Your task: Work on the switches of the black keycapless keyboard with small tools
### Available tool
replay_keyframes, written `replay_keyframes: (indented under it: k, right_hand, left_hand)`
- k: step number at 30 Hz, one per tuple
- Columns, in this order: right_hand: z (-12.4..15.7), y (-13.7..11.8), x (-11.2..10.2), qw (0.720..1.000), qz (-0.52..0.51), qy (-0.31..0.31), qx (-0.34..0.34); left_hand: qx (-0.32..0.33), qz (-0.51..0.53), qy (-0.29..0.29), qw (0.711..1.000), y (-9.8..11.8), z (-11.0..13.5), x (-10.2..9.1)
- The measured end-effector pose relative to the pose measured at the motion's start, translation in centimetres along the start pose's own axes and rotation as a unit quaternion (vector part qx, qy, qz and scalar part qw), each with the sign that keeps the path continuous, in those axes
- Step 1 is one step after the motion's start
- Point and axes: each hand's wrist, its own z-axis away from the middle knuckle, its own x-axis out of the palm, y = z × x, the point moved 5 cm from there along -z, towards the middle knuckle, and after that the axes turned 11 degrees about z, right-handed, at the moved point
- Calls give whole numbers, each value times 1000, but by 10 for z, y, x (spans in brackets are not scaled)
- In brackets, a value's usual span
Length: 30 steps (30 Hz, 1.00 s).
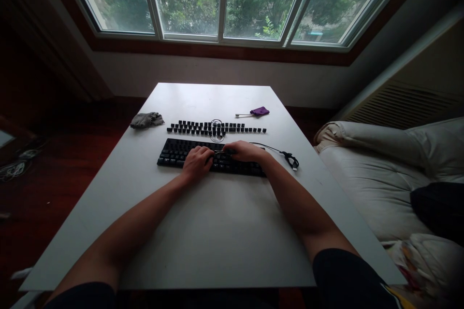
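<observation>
A black keyboard [174, 153] lies on the white table in front of me, with both hands over its middle. My right hand [244, 150] is closed around what looks like a wire keycap puller [219, 152], whose thin metal end points left. Beside that end is my left hand [197, 160], its fingers curled and its thumb near the wire. Whatever those left fingers pinch, if anything, is too small to make out. Beyond the keyboard, several loose black keycaps [197, 130] stand in rows. My hands cover part of the keys.
A grey cloth [147, 120] rests at the table's left edge. Far right are a purple cloth-like item [259, 111] and a thin white-tipped stick [243, 115]. A bundled black cable [290, 159] lies right of the keyboard. A pale sofa [369, 178] flanks the white table [217, 231].
</observation>
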Motion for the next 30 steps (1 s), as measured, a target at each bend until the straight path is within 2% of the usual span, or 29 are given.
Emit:
replay_keyframes:
  k: [6, 15, 24, 30]
  right_hand:
    - [1, -9, -3, 1000, 29, -4, -8]
    - [-2, -1, 3, 999, 29, -39, -3]
    - [-9, -7, 13, 992, 96, -54, 54]
    - [-9, -9, 16, 991, 108, -58, 56]
  left_hand:
    - [-3, -3, 1, 1000, 0, 0, 1]
    - [-2, 0, -1, 1000, 1, 0, 1]
    - [-2, -7, -4, 1000, 2, 0, 2]
    - [-5, -5, -2, 1000, 0, 0, 4]
